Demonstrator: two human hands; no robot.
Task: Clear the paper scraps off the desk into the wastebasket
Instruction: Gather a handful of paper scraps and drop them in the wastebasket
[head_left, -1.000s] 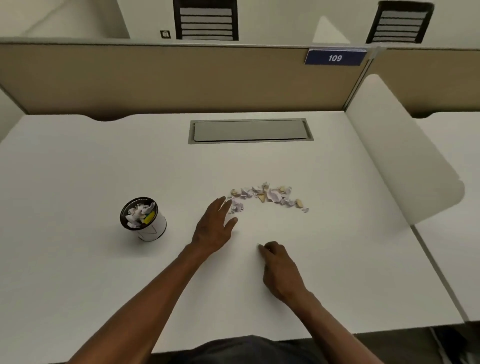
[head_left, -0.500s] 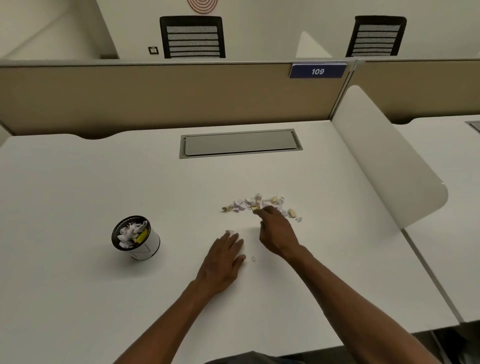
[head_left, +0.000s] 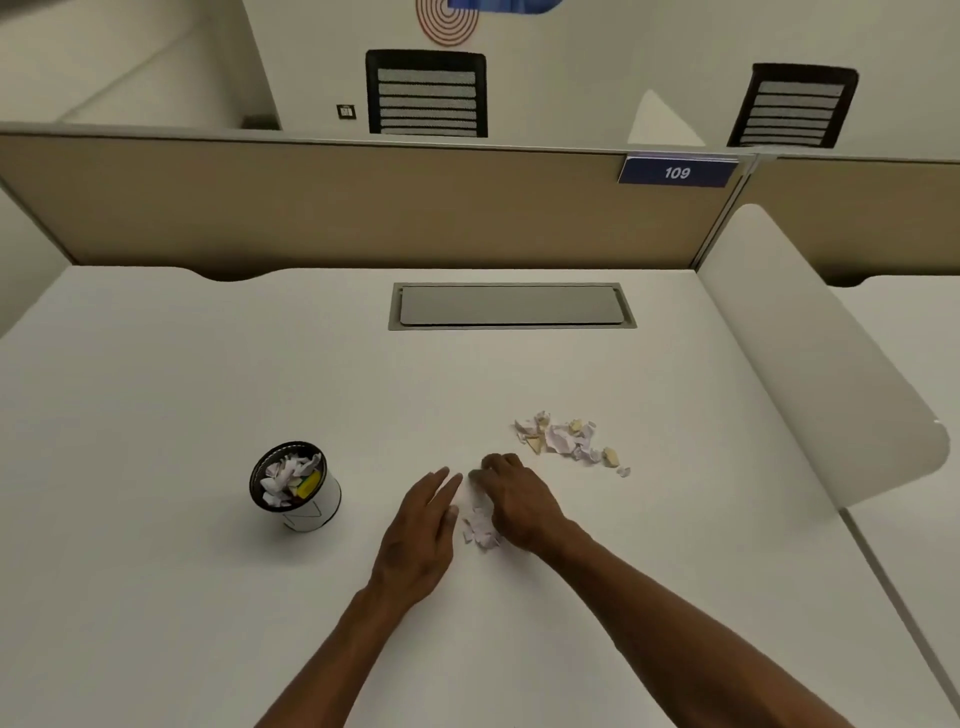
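Evidently corralling, the right hand (head_left: 514, 501) curled loosely against a small heap of scraps (head_left: 480, 527), holding none; the left hand (head_left: 421, 525) lay flat as a wall beside it. More scraps (head_left: 566, 439) lay beyond the right hand; the wastebasket (head_left: 296, 486) stood left of both.

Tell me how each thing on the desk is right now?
wastebasket: upright, partly filled with paper.
small scrap heap: lying between both hands.
big scrap heap: still on the desk, untouched.
left hand: flat, fingers straight, beside the small heap.
right hand: fingers curled, raking the small heap.
cable hatch: closed.
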